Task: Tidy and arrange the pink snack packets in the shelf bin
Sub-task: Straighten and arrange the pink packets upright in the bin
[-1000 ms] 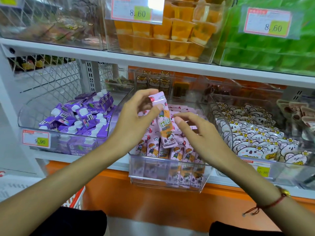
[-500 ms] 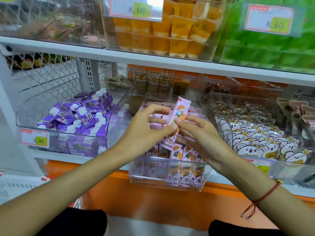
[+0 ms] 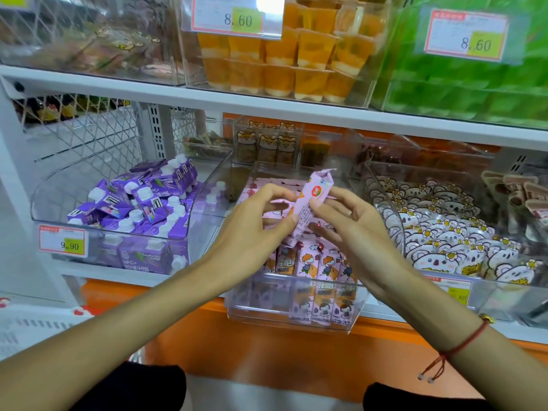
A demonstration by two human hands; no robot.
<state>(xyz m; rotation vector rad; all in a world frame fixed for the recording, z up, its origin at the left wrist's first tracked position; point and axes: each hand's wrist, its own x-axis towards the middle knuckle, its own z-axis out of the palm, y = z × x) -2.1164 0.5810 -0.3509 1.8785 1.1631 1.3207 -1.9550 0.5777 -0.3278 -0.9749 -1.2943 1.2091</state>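
Nearest the camera, two bare forearms reach up from the lower corners, the right one wearing a thin red string bracelet point(image 3: 462, 345) at the wrist. The left hand point(image 3: 252, 232) and the right hand point(image 3: 353, 229) meet over the middle bin, and both grasp one long pink snack packet with an orange-and-green round logo point(image 3: 308, 206): the left thumb and fingertips pinch its lower half, the right fingers curl around its upper half. The packet tilts, its crimped top end pointing toward one o'clock, and it hangs above the bin's contents.

Below the hands sits the clear plastic shelf bin point(image 3: 293, 321), its front wall jutting past the orange shelf edge. A row of upright pink cartoon-printed packets point(image 3: 320, 268) stands against that front wall, and more pink packets lie flat behind them, partly hidden by the hands.

At nine o'clock from the hands, a clear curved bin holds purple drink cartons with white caps point(image 3: 139, 209) and carries a white 9.90 price tag point(image 3: 63, 243). At three o'clock, another clear bin holds white koala-printed packets point(image 3: 444, 238).

Farther up, at twelve o'clock on the upper shelf, stand orange jelly cups in a clear box point(image 3: 296, 60) with an 8.60 tag.
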